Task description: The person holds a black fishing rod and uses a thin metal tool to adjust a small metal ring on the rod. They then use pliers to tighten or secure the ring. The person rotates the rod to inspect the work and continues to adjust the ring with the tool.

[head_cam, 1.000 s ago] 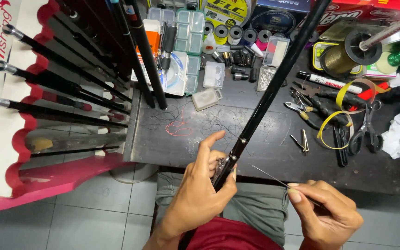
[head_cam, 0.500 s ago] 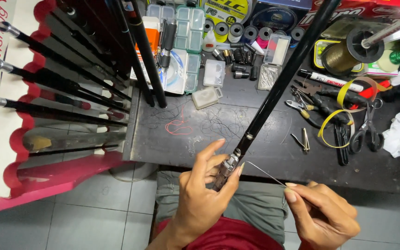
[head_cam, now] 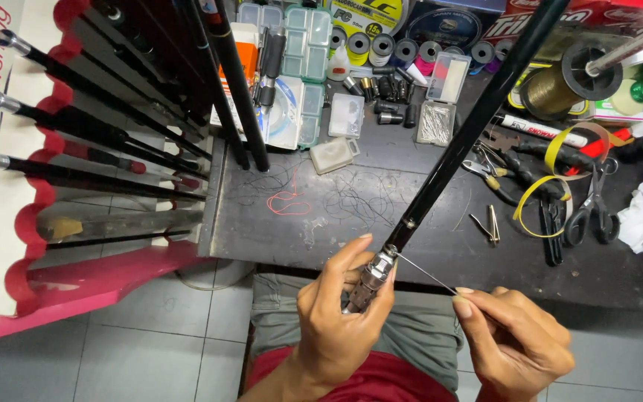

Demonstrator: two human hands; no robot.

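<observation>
Left hand (head_cam: 336, 327) grips the rod (head_cam: 455, 152) by its metal butt, just off the desk's (head_cam: 262, 231) near edge. Right hand (head_cam: 515, 346) pinches a thin wire (head_cam: 426, 273) taut at the joint. Pull too hard and it probably slips or kinks.

Glossy black rod (head_cam: 470, 141) with a shiny metal fitting (head_cam: 377, 269); matt, scuffed dark worktop (head_cam: 351, 216).

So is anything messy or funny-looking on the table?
Yes: loose dark threads and a red thread loop lie tangled on the scuffed black worktop, near the black rod that the left hand grips.
</observation>
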